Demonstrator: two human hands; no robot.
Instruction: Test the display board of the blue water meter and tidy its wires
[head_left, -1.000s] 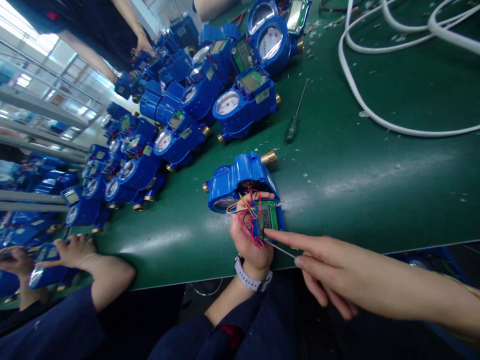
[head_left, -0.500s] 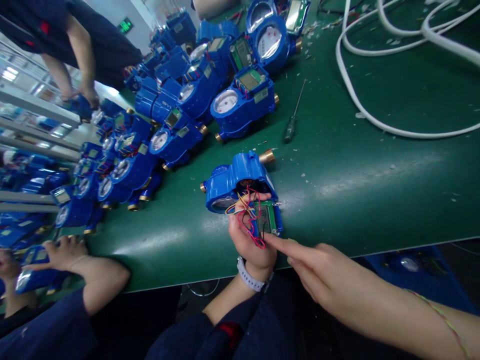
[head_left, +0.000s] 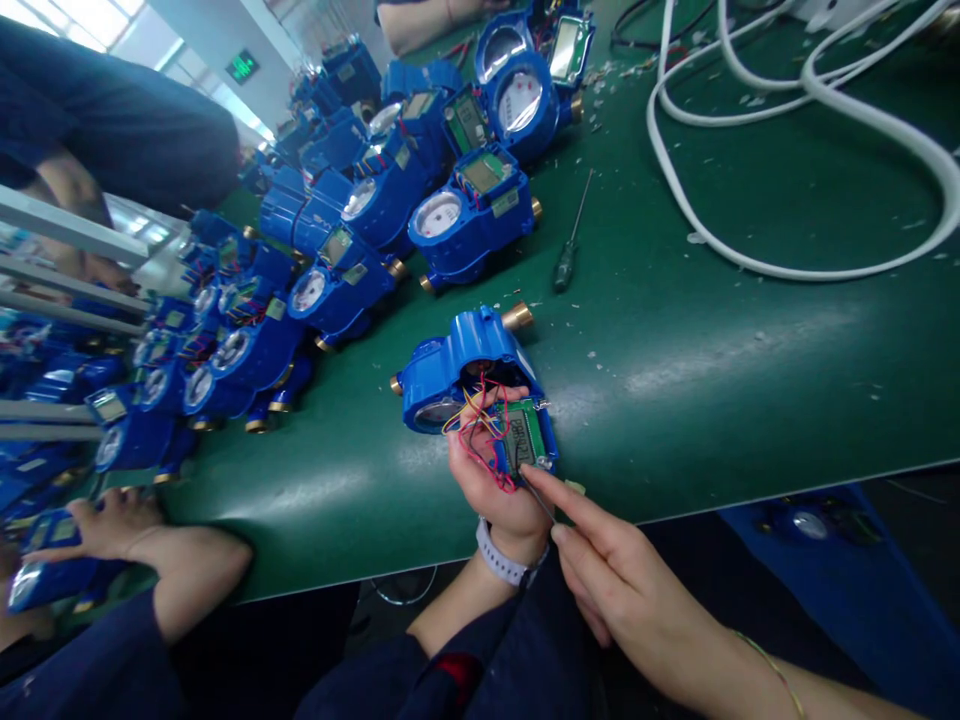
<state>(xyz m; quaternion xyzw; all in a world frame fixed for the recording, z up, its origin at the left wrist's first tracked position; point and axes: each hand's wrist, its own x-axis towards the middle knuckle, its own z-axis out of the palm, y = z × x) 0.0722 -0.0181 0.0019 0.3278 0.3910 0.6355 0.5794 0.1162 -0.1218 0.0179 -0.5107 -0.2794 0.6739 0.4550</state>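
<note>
A blue water meter (head_left: 469, 345) with brass ends rests on the green table, its electronics housing open. Red, yellow and black wires (head_left: 484, 425) run from the housing to a green circuit board with a grey display (head_left: 519, 440), which shows dark characters. My left hand (head_left: 487, 485), wearing a pale watch strap, is closed around the board and its blue cover from below; its fingers are partly behind the wires. My right hand (head_left: 600, 540) pinches a thin dark wire-like piece (head_left: 541, 503) between thumb and index finger, and the index fingertip is at the board's lower edge.
A screwdriver (head_left: 568, 255) lies beyond the meter. Many blue meters (head_left: 465, 225) crowd the table's left and far side. A white cable (head_left: 750, 258) loops at the right. A co-worker's hand (head_left: 112, 525) rests on another meter at left; other people stand behind.
My right index finger, earlier stretched out at the board's lower edge, is now bent, with the thumb brought up against the thin piece. The display characters show more clearly. The view has shifted slightly.
</note>
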